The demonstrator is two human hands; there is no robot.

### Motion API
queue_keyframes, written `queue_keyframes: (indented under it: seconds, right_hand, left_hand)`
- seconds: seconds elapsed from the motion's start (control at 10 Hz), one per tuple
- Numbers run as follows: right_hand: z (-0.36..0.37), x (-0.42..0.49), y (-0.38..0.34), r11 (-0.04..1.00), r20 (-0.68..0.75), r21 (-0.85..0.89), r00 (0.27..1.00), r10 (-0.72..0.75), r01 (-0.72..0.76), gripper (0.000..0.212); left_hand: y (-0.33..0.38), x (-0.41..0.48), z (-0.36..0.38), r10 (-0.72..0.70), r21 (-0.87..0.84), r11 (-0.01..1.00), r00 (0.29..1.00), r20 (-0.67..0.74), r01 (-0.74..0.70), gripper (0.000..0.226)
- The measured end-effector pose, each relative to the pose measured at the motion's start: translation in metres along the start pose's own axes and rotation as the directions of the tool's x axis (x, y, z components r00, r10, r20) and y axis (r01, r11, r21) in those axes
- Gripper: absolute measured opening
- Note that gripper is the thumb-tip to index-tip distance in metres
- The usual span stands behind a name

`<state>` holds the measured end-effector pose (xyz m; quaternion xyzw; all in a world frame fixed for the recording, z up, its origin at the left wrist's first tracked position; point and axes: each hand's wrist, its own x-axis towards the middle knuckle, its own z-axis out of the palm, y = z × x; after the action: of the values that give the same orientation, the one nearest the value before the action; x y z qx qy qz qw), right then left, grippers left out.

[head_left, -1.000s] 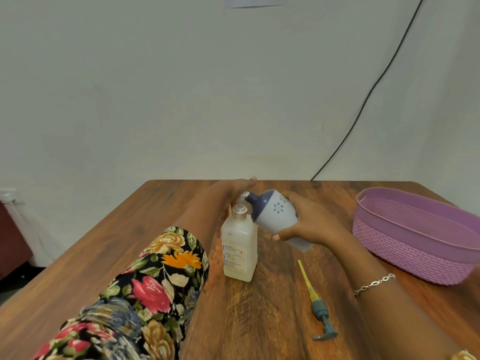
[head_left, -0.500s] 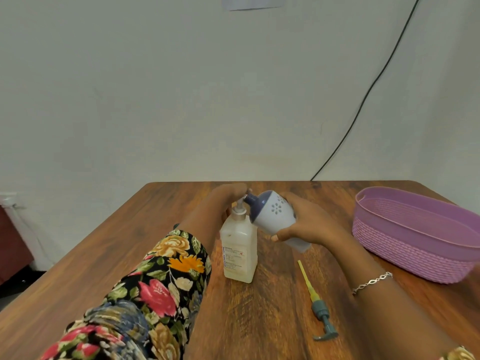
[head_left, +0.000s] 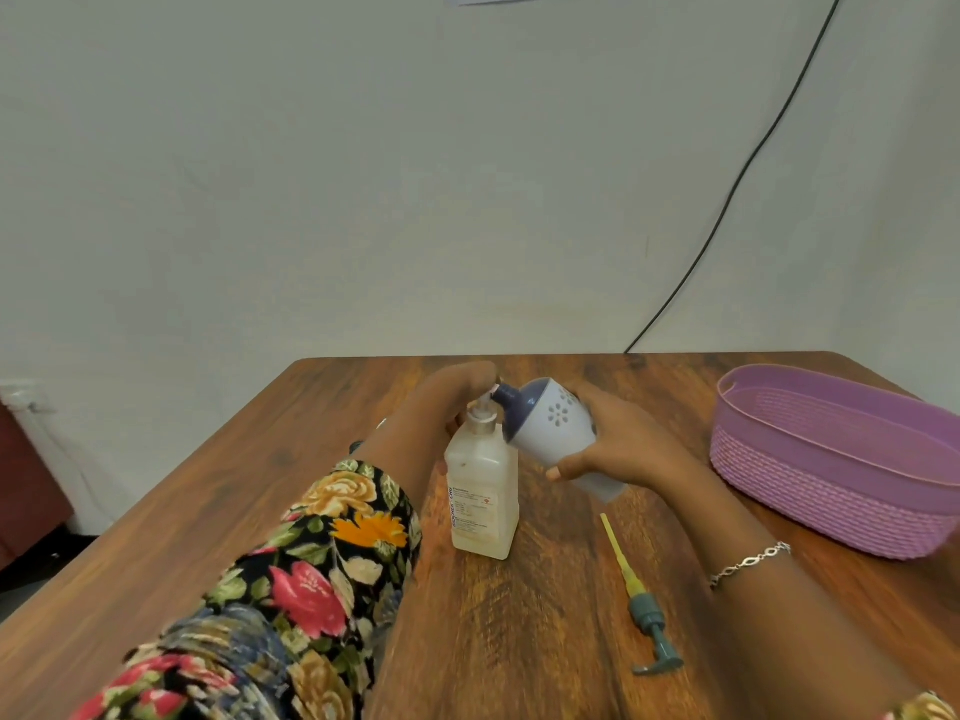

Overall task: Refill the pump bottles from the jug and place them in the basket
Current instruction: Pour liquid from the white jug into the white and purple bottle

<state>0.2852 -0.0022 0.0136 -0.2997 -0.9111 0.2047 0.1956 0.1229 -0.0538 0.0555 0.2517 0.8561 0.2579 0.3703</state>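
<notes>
So my right hand [head_left: 623, 449] is wrapped round the belly of the white bottle [head_left: 556, 428]. It's tipped over in the air, dark open neck right at the spout of the clear pump bottle [head_left: 483, 491] standing on the table [head_left: 260, 485]. Left hand [head_left: 447, 407] sits over that pump head, can't tell if it's flat or curled. White one's probably light, smooth, hard plastic, so grab the wide middle. Its loose pump [head_left: 647, 610] lies nearby, basket [head_left: 831, 491] off right.
</notes>
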Motion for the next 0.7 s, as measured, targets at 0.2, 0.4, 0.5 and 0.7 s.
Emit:
queue_keyframes:
  seconds: [0.2,0.4,0.5,0.7]
  right_hand:
    - [-0.009,0.001,-0.001,0.999,0.000,-0.029,1.000,-0.020,0.020,0.080]
    - [-0.007,0.001,0.003,1.000,0.004,-0.008,1.000,-0.023,0.023,0.083]
    - [-0.006,0.000,0.003,1.000,-0.006,-0.002,1.000,-0.029,0.029,0.083]
    - [-0.004,0.001,0.005,1.000,-0.008,0.003,1.000,-0.023,0.023,0.083]
  left_hand:
    - [0.004,-0.001,-0.007,0.017,-0.184,0.983,0.990,0.139,0.009,0.078]
    - [0.013,0.001,-0.008,0.051,-0.006,0.999,0.991,0.121,-0.050,0.098]
    - [0.010,0.006,-0.006,0.052,0.000,0.999,0.996,0.074,-0.052,0.093]
    - [0.010,0.014,0.003,0.079,0.029,0.997,0.996,-0.035,-0.078,0.060]
